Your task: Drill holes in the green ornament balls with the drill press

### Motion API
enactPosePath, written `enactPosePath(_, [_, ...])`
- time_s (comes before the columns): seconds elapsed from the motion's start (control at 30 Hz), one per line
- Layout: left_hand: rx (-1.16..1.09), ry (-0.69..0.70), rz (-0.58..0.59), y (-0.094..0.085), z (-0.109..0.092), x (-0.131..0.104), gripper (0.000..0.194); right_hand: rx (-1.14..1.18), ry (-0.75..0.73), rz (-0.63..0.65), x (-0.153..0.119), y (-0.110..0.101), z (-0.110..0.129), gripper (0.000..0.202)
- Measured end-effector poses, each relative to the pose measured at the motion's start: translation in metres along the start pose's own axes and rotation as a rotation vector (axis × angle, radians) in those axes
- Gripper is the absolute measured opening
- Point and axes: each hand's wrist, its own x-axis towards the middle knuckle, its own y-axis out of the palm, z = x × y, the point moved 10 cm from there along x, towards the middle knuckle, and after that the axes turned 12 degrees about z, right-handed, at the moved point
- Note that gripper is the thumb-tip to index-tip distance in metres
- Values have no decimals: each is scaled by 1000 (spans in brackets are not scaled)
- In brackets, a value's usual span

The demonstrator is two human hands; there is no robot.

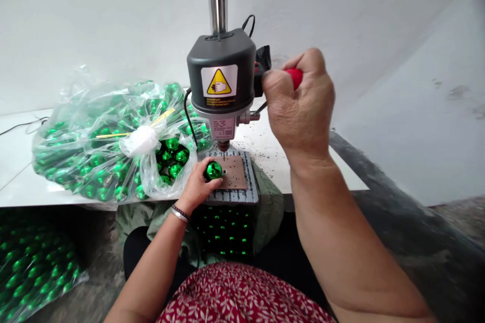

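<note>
Between the thumb and fingers of my left hand [197, 184] is a shiny green ball [213, 171], held over a brown board [235, 171] on the ridged metal base [251, 181] of a bench drill press. Just right of the ball, the thin drill bit [224, 155] points down from the chuck [223, 145]. My right hand [301, 103] is raised beside the grey drill head [222, 73], its fingers wrapped round a red-knobbed lever [294, 77]. Whether the bit touches the ball cannot be made out clearly.
A large clear plastic bag [94, 161] of green balls lies on the white table [303, 171], its side torn open near my left hand. Dark shavings are scattered round the drill base. More green balls fill a bag [34, 272] at lower left and a dark container [223, 229] below the table edge.
</note>
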Motion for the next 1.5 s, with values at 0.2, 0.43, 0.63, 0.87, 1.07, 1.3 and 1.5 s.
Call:
enactPosePath(0.2, [-210, -58, 94, 8, 1, -2, 44, -56, -75, -57, -15, 1, -8, 16])
enactPosePath(0.43, [-167, -106, 29, 5, 0, 0, 45, -57, -104, -20, -12, 5, -18, 23])
enactPosePath(0.63, [-42, -165, 18, 3, -1, 8, 47, -73, -80, 23, -12, 5, -15, 22])
enactPosePath(0.87, [-10, -101, 62, 9, -7, 15, 51, -67, -73, 51, -11, 6, -14, 21])
enactPosePath(1.07, [30, -89, 38, 8, -11, 20, 48, -31, -62, 50, -12, 6, -14, 18])
enactPosePath(1.3, [-31, -192, 19, -1, 2, 15, 49, -78, -5, 52, 1, 2, -1, 22])
enactPosePath(1.5, [-75, -154, 54, -1, 3, 15, 45, -136, 137, 144, 37, 10, -3, 35])
